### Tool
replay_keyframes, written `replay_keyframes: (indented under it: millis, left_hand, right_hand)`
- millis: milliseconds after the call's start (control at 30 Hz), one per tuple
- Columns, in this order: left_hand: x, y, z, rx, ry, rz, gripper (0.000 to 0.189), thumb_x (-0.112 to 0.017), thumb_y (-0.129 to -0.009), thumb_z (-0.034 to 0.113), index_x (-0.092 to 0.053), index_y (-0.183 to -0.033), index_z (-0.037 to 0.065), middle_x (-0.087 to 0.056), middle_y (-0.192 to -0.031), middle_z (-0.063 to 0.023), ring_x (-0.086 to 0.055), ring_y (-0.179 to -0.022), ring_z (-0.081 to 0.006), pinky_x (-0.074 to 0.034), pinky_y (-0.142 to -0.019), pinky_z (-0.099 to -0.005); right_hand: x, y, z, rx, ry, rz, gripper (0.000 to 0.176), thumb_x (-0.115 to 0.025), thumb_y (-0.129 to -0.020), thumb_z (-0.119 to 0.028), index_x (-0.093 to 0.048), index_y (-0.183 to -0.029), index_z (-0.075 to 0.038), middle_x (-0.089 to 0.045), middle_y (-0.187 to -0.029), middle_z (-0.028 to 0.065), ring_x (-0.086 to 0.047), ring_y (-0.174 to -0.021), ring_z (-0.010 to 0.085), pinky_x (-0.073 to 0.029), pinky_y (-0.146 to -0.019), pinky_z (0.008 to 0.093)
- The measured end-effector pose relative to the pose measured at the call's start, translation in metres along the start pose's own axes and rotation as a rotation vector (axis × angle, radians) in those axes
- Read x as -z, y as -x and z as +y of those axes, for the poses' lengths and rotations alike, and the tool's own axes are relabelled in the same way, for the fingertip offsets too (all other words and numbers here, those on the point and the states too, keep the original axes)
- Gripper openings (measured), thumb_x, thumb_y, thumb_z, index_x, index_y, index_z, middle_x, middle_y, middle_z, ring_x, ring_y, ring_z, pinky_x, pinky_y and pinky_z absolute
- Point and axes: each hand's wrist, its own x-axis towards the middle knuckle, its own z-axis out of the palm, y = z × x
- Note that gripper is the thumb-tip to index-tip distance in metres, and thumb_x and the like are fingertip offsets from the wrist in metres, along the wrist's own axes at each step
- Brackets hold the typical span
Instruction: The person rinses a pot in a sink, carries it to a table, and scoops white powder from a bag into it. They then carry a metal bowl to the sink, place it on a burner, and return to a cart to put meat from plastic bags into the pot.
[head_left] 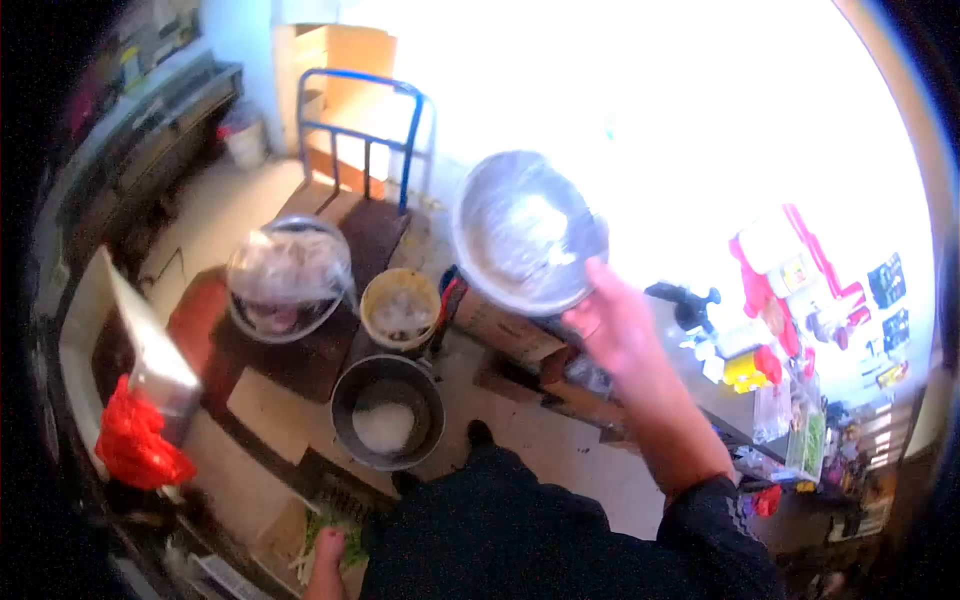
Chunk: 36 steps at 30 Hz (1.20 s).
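My right hand [615, 315] grips the rim of a shiny metal bowl [528, 235], holding it raised and tilted so its inside faces me. Low at the left, my left hand [328, 547] looks closed, seen small and blurred beside green leafy vegetables [312, 540] with pale stalks. Whatever it may hold I cannot make out. Below and left of the raised bowl, a dark metal pot [345, 400] on the floor contains something white. Behind that pot is a yellowish bucket [372, 308] with pale contents.
A metal basin [240, 310] covered with clear plastic rests on a platform trolley [275, 365] with a blue handle [410, 150]. A red plastic bag [140, 440] hangs at left. On the right, a counter [715, 395] carries bags and packages. A cardboard box [505, 330] stands behind the pot.
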Motion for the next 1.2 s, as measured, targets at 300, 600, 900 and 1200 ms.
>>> replay_keyframes:
  millis: [300, 600, 900, 1200]
  left_hand:
    - [0.008, -0.035, 0.072, 0.232, 0.239, 0.184, 0.019, -0.061, -0.074, 0.02, -0.062, -0.079, 0.001, -0.064, -0.078, -0.0162, -0.062, -0.077, -0.028, -0.048, -0.069, -0.0395]
    - [-0.018, 0.007, 0.229, 0.043, 0.257, 0.175, 0.018, -0.061, -0.08, 0.016, -0.062, -0.089, 0.0, -0.062, -0.078, -0.0127, -0.059, -0.072, -0.0216, -0.048, -0.066, -0.0348]
    - [-0.058, 0.056, 0.272, 0.139, 0.311, 0.266, 0.025, -0.065, -0.074, 0.021, -0.063, -0.087, 0.0, -0.065, -0.079, -0.015, -0.064, -0.076, -0.0272, -0.049, -0.069, -0.0369]
    - [-0.106, 0.019, 0.189, 0.153, 0.19, 0.182, 0.023, -0.06, -0.083, 0.022, -0.063, -0.092, 0.0, -0.063, -0.087, -0.0142, -0.061, -0.08, -0.0247, -0.048, -0.073, -0.0344]
  right_hand:
    - [0.151, -0.138, -0.209, 0.793, 0.469, 0.545, 0.028, -0.05, -0.092, -0.019, -0.05, -0.106, 0.006, -0.059, -0.096, 0.0134, -0.061, -0.071, 0.017, -0.052, -0.065, 0.0244]
    - [0.27, -0.396, -0.235, 0.602, 1.164, 0.732, 0.02, -0.057, -0.083, -0.012, -0.055, -0.09, 0.007, -0.057, -0.08, 0.0145, -0.06, -0.074, 0.0246, -0.051, -0.057, 0.0352]
    - [0.269, -0.508, -0.2, 0.436, 1.804, 0.459, 0.02, -0.049, -0.087, -0.011, -0.055, -0.099, 0.004, -0.06, -0.094, 0.0151, -0.061, -0.083, 0.0265, -0.05, -0.052, 0.0402]
    - [0.291, -0.522, -0.229, 0.337, 0.832, 0.48, 0.021, -0.048, -0.088, -0.011, -0.054, -0.101, 0.005, -0.059, -0.098, 0.0162, -0.062, -0.084, 0.0275, -0.052, -0.052, 0.0411]
